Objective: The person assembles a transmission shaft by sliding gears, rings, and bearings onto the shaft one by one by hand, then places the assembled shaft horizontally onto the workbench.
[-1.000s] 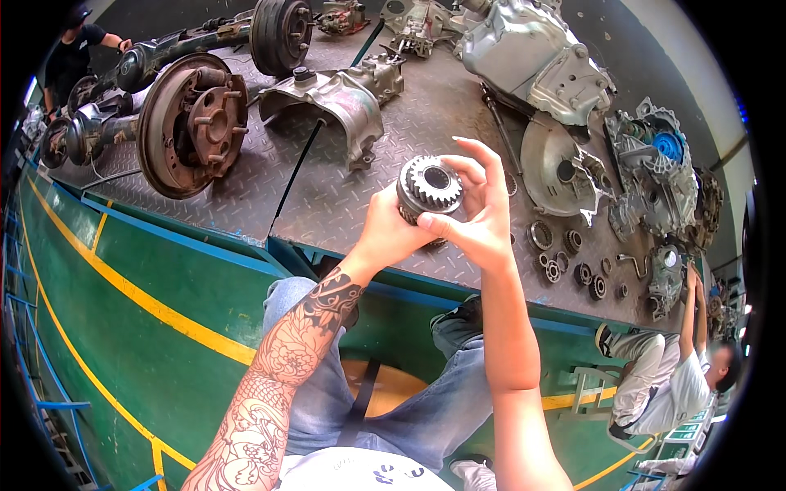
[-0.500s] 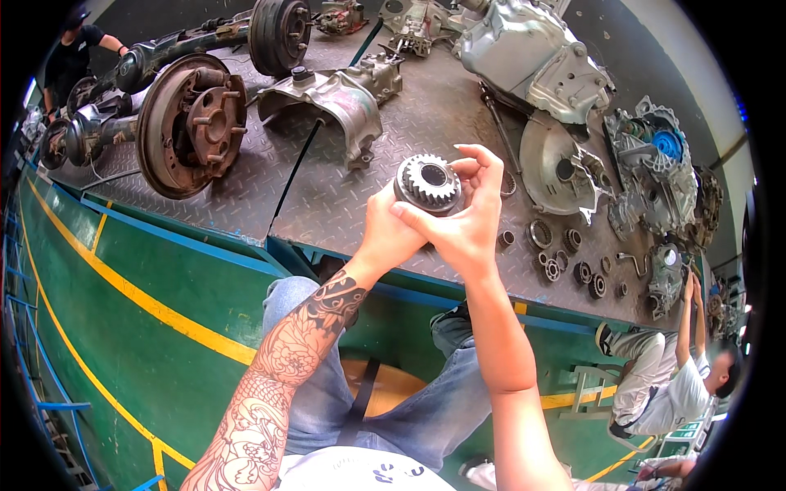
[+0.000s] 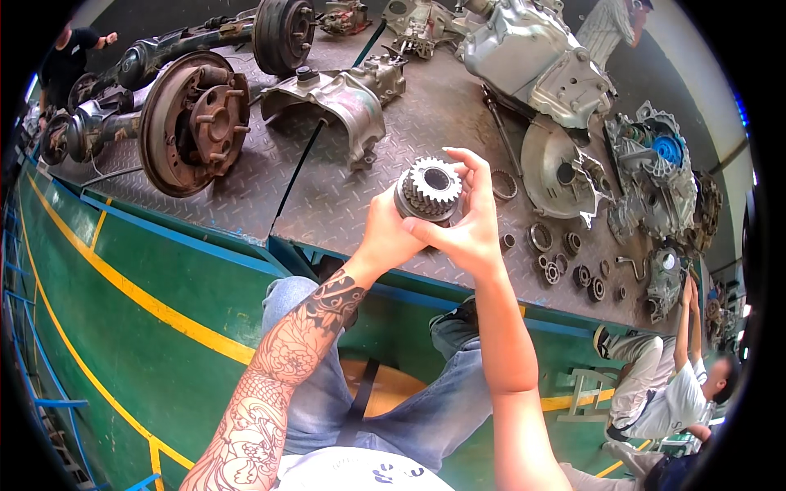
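Observation:
A steel gear assembly (image 3: 434,186) is held up over the near edge of the metal workbench (image 3: 344,217). Its toothed upper gear has a round bore, and a wider ring sits below. My left hand (image 3: 387,236) wraps it from the left and beneath. My right hand (image 3: 468,233) grips from the right, thumb along the lower ring and fingers curled round the far side; the index finger sticks up. To the right of my hands, several small gears and bearing rings lie on the bench, among them a ring gear (image 3: 539,237) and a dark gear (image 3: 597,287).
A rusty brake hub (image 3: 214,123) on an axle and a cut bell housing (image 3: 332,106) lie to the left. Big gearbox casings (image 3: 532,61) stand at the back right. A co-worker (image 3: 671,385) sits at the bench on the right; another person (image 3: 610,33) is behind it.
The toothed gear stands taller out of the ring, showing more teeth below it, and the assembly is tilted differently in my hands. A person has appeared behind the casings.

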Demonstrator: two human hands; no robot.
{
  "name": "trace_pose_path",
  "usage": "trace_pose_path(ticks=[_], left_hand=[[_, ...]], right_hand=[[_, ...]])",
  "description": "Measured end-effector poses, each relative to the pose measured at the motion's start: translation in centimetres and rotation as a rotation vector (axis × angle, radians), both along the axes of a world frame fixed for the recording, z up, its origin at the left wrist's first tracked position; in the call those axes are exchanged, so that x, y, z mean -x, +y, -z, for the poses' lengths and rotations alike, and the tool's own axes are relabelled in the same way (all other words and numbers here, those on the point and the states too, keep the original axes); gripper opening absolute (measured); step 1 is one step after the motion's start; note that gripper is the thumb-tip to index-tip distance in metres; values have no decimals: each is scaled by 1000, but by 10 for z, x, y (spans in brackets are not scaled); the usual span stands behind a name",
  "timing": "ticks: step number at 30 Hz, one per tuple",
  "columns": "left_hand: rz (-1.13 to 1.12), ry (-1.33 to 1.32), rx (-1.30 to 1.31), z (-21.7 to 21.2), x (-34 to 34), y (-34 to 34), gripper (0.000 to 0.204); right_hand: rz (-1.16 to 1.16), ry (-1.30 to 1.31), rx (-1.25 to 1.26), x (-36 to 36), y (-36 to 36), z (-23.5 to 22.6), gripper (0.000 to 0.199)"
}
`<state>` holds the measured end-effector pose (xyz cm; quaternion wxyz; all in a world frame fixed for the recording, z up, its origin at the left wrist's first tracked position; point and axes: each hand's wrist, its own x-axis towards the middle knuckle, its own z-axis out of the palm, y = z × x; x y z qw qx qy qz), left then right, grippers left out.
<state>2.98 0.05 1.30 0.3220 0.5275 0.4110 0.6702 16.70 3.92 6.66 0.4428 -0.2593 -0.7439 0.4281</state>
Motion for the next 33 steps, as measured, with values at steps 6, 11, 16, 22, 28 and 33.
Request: trace_pose_path(ticks=[6,11,16,22,28,33], left_hand=[[-63,-24,72,-9,-1,-9,51],[-67,81,57,-9,-2,-7,44],[-72,121,42,-2,-7,-5,51],[-105,88,89,-6,-7,-9,50],[-82,12,109,0,-5,-16,53],[-104,23,57,-4,-4,-14,42]], right_hand=[[-407,209,243,-30,21,-8,125],[157,-4,315,-59,138,1,55],[577,-782,-222,-68,256,62,57],[757,-1339,-142,-64,329,96,44],[763,-1324,-111,-68,347,112,46],[884,-1163,-123,-59,337,106,38]])
